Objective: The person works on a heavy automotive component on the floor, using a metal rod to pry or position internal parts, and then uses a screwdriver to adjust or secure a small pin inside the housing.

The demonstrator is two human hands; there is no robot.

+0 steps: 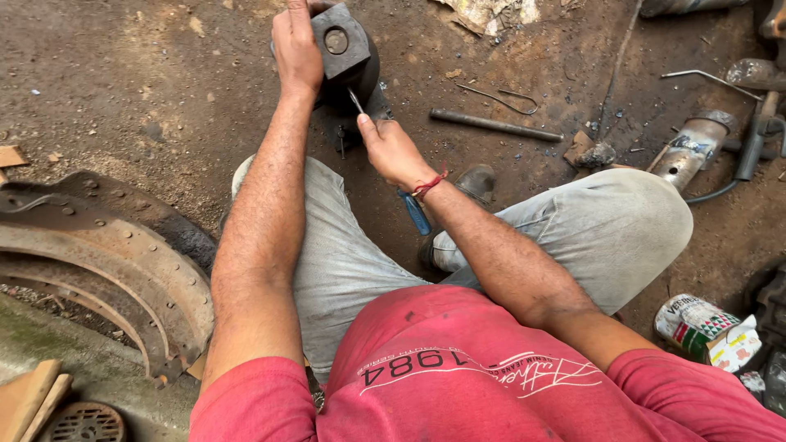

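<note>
I sit on the dirt floor (164, 90). My left hand (296, 45) is wrapped tight around the dark metal block (344, 49), which stands on the floor past my knees. My right hand (391, 151) is just below the block, closed on a screwdriver (413, 211) with a blue handle. Its thin tip touches the block. Right of the block lies a metal rod (495, 125). Far left of the block is a rusty curved plate (106, 270).
</note>
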